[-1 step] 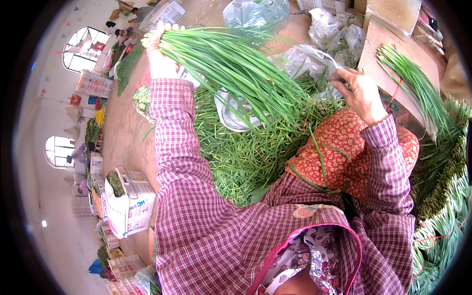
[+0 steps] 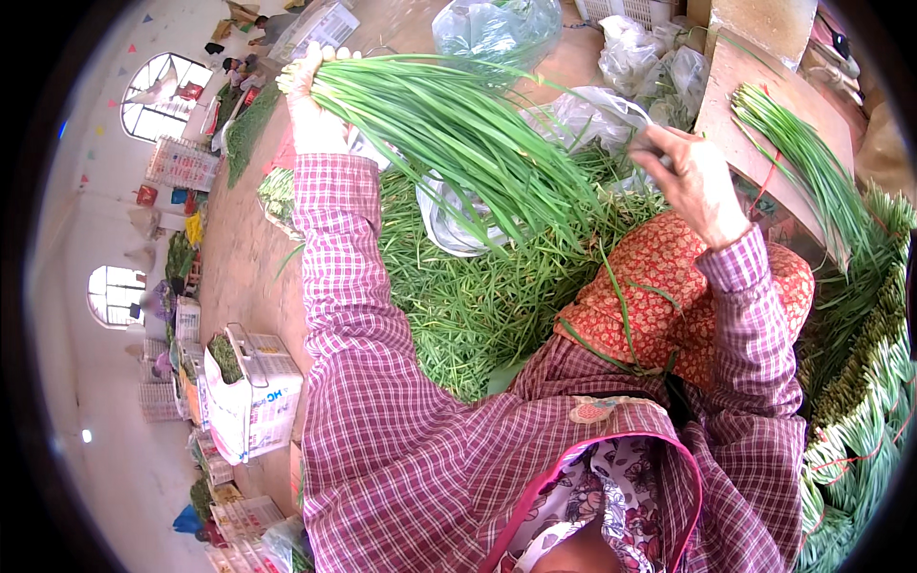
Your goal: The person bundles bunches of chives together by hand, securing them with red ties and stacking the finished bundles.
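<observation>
My left hand (image 2: 320, 100) is closed around the pale stem ends of a bunch of garlic chives (image 2: 458, 124). The bunch's long green leaves fan out to the right and droop over a heap of loose chive leaves (image 2: 468, 320). To the right, above my knee, my right hand (image 2: 702, 177) is raised with its fingers drawn together and partly blurred. Whatever lies between those fingertips cannot be made out. A thin whitish plastic strip (image 2: 638, 108) curves close to them. Another chive bunch (image 2: 778, 129), tied in red, rests on a board at the right.
Stacked tied chives (image 2: 860, 430) line the right side. Clear plastic bags (image 2: 626, 62) lie beyond the heap, near the board (image 2: 731, 95). A white crate (image 2: 258, 401) stands on the floor at left. Farther off are more crates, greens and people.
My right fingers have moved slightly left and look more blurred. The left hand and its chive bunch have hardly moved.
</observation>
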Demonstrator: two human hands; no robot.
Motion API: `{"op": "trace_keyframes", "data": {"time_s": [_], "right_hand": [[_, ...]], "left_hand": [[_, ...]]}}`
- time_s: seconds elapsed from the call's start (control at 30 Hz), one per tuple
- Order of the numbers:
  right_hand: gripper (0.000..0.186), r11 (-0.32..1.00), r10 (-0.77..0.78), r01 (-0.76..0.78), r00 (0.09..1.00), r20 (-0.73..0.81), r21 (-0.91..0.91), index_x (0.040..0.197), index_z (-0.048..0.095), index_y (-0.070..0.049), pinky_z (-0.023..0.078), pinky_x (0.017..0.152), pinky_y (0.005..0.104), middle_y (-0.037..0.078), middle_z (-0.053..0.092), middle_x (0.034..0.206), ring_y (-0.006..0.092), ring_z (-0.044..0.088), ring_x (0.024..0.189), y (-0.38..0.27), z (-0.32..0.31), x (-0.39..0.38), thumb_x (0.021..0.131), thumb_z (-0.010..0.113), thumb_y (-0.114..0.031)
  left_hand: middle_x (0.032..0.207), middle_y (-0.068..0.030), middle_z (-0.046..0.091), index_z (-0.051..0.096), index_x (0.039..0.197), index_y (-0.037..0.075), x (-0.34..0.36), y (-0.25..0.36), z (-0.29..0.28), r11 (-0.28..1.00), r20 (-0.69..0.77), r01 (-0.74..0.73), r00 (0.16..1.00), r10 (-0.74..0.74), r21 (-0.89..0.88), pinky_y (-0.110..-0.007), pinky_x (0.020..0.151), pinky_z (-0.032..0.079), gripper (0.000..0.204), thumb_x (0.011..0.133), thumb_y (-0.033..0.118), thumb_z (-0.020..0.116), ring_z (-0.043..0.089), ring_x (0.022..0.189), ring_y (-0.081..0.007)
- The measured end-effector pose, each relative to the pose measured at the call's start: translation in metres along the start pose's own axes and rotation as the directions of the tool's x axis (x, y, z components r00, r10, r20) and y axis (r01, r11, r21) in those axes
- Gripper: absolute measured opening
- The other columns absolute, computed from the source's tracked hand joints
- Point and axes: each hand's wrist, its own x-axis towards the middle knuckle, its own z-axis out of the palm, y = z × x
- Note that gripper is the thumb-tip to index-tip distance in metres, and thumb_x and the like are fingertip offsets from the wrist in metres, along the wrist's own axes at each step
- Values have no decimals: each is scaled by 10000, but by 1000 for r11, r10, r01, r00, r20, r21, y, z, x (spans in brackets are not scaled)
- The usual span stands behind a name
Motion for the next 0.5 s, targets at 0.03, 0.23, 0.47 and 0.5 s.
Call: {"op": "trace_keyframes", "data": {"time_s": [0.03,0.23,0.47,0.5], "right_hand": [[159,996,-16,17,1000,-14,86,942,652,-76,535,678,372,93,688,799,271,678,770,-25,-2,9,858,658,-210],[237,943,22,5,997,-76,331,901,584,-34,510,619,402,146,657,731,324,652,677,-55,48,33,841,687,-239],[170,943,73,-12,983,-171,332,883,633,-13,500,616,375,139,658,767,290,640,669,-55,47,33,838,684,-169],[172,932,111,-43,979,-173,359,896,640,-13,497,609,361,128,661,761,258,636,651,-52,38,32,838,689,-168]], "left_hand": [[868,-106,642,607,951,7,2,0,-5,1000,32,11,999,-11,-6,-465,932,499,97,874,65,617,627,852,-274],[868,-122,667,603,1041,19,-11,-25,29,998,90,34,995,-29,-50,-480,955,511,218,827,6,642,664,836,-284],[903,-124,655,570,1080,44,-19,-31,32,1000,208,24,978,-25,7,-469,922,521,298,804,-14,666,650,867,-285],[899,-120,651,569,1077,40,-21,-30,34,999,205,11,978,-19,38,-471,943,510,288,809,-14,660,646,869,-283]]}}
